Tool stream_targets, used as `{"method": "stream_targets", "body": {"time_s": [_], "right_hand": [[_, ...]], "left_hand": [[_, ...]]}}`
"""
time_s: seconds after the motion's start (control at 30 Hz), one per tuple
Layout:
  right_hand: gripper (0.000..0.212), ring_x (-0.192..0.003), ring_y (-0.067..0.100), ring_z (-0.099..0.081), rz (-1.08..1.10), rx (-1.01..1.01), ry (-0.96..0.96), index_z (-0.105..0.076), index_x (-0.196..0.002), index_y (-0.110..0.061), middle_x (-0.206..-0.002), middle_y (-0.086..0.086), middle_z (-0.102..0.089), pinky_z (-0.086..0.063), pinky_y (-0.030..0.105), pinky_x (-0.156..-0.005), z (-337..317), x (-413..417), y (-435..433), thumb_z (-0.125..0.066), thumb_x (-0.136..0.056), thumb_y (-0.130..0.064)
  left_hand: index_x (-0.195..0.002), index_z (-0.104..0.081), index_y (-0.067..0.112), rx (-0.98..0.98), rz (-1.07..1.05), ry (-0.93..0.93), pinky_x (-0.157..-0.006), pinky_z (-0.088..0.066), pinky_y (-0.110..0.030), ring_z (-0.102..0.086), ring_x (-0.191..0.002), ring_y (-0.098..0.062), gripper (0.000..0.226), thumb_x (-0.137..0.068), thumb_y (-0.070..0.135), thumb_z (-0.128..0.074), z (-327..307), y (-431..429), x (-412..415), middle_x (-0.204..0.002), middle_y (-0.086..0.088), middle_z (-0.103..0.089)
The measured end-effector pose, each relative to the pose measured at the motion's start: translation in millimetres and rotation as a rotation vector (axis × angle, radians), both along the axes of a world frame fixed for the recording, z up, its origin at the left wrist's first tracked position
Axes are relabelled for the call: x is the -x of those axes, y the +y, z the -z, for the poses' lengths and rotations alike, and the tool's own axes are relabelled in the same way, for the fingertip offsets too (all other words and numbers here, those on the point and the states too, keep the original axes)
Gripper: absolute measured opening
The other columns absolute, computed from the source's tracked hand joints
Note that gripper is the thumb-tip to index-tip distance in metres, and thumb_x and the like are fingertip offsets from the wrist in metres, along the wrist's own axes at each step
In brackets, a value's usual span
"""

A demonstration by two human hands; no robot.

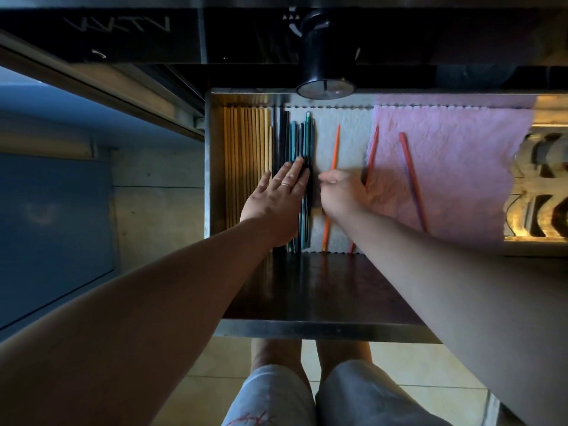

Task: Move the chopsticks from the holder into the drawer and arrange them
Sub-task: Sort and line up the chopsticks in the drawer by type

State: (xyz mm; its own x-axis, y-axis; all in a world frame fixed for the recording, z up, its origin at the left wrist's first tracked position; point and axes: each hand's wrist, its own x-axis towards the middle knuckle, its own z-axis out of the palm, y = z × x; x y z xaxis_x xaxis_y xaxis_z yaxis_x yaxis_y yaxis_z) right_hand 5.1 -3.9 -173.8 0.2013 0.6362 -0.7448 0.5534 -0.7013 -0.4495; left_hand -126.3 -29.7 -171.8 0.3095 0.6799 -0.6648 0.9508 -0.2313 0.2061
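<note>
Head view looked down into an open drawer [307,329] lined with a white cloth [350,136] and a pink cloth [455,167]. Wooden chopsticks [246,149] lay in a row along the drawer's left wall, with dark and teal chopsticks [296,139] just beside them. The left hand [276,193] lay flat, fingers straight, pressing on the dark and teal chopsticks. The right hand [344,192] had its fingers curled round an orange chopstick [335,149] on the white cloth. Two more orange chopsticks [412,179] lay apart on the pink cloth. A black holder [322,56] stood on the surface beyond the drawer.
</note>
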Motion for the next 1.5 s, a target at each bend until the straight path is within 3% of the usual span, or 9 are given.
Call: {"method": "stream_targets", "body": {"time_s": [0.13,0.23,0.33,0.5,0.63,0.93,1.03,1.23,1.5], "right_hand": [[0.033,-0.115,0.019,-0.060,-0.096,-0.056,0.020,-0.066,-0.120,-0.014,-0.123,0.003,-0.066,-0.038,0.014,-0.090,-4,3,1,-0.046,-0.095,-0.010],[0.029,-0.111,0.020,-0.062,-0.110,-0.095,0.014,-0.066,-0.119,-0.017,-0.121,0.003,-0.068,-0.047,0.027,-0.097,1,8,6,-0.052,-0.093,-0.016],[0.022,-0.099,0.025,-0.067,-0.145,-0.173,-0.067,-0.072,-0.108,-0.015,-0.106,0.007,-0.073,-0.053,0.035,-0.089,7,13,14,-0.059,-0.090,-0.020],[0.020,-0.098,0.029,-0.065,-0.230,-0.262,-0.227,-0.072,-0.102,-0.012,-0.106,0.010,-0.072,-0.053,0.035,-0.086,12,17,20,-0.061,-0.087,-0.020],[0.016,-0.096,0.029,-0.065,-0.253,-0.302,-0.211,-0.071,-0.098,-0.015,-0.105,0.008,-0.070,-0.052,0.036,-0.084,13,19,17,-0.062,-0.086,-0.019],[0.027,-0.104,0.032,-0.062,-0.370,-0.214,-0.389,-0.066,-0.112,-0.010,-0.117,0.010,-0.062,-0.048,0.033,-0.083,15,29,22,-0.059,-0.092,-0.028],[0.026,-0.098,0.034,-0.064,-0.370,-0.191,-0.423,-0.068,-0.105,-0.009,-0.111,0.012,-0.063,-0.047,0.032,-0.076,21,34,20,-0.056,-0.092,-0.028],[0.024,-0.091,0.031,-0.067,-0.068,-0.098,-0.267,-0.068,-0.098,-0.007,-0.096,0.013,-0.071,-0.052,0.032,-0.076,20,39,30,-0.058,-0.085,-0.025],[0.019,-0.078,0.022,-0.055,-0.055,-0.142,-0.167,-0.057,-0.105,-0.012,-0.084,0.000,-0.054,-0.037,0.027,-0.063,3,24,23,-0.051,-0.091,-0.023]], "left_hand": [[-0.154,0.015,0.017,0.022,-0.069,0.026,-0.121,0.007,-0.043,0.022,-0.147,-0.016,0.082,-0.093,0.010,-0.039,-2,-5,0,-0.158,0.003,0.031],[-0.155,0.013,0.020,0.042,-0.103,0.019,-0.121,0.006,-0.045,0.022,-0.147,-0.016,0.081,-0.094,0.010,-0.038,-2,-7,0,-0.158,0.006,0.030],[-0.155,0.012,0.022,0.050,-0.145,0.009,-0.120,0.009,-0.045,0.022,-0.147,-0.016,0.078,-0.094,0.009,-0.035,-4,-9,-1,-0.159,0.008,0.028],[-0.154,0.014,0.021,0.099,-0.165,0.005,-0.120,0.007,-0.048,0.024,-0.146,-0.016,0.078,-0.094,0.005,-0.034,-7,-12,1,-0.157,0.009,0.031],[-0.155,0.014,0.019,0.092,-0.184,-0.013,-0.120,0.007,-0.049,0.024,-0.146,-0.017,0.077,-0.094,0.005,-0.032,-6,-13,2,-0.158,0.008,0.029],[-0.154,0.015,0.021,0.118,-0.171,-0.023,-0.120,0.003,-0.050,0.022,-0.147,-0.014,0.083,-0.091,0.004,-0.036,-6,-11,10,-0.158,0.012,0.030],[-0.154,0.014,0.023,0.122,-0.172,-0.029,-0.120,0.002,-0.050,0.022,-0.147,-0.014,0.085,-0.090,0.004,-0.038,-6,-10,12,-0.158,0.012,0.028],[-0.154,0.013,0.026,0.134,-0.177,-0.035,-0.120,0.000,-0.050,0.020,-0.147,-0.015,0.089,-0.090,0.006,-0.046,-6,-7,14,-0.159,0.012,0.026],[-0.156,-0.001,0.025,0.086,-0.169,-0.036,-0.118,-0.008,-0.053,0.012,-0.150,-0.016,0.075,-0.095,0.013,-0.043,-8,-5,15,-0.162,0.011,0.017]]}}
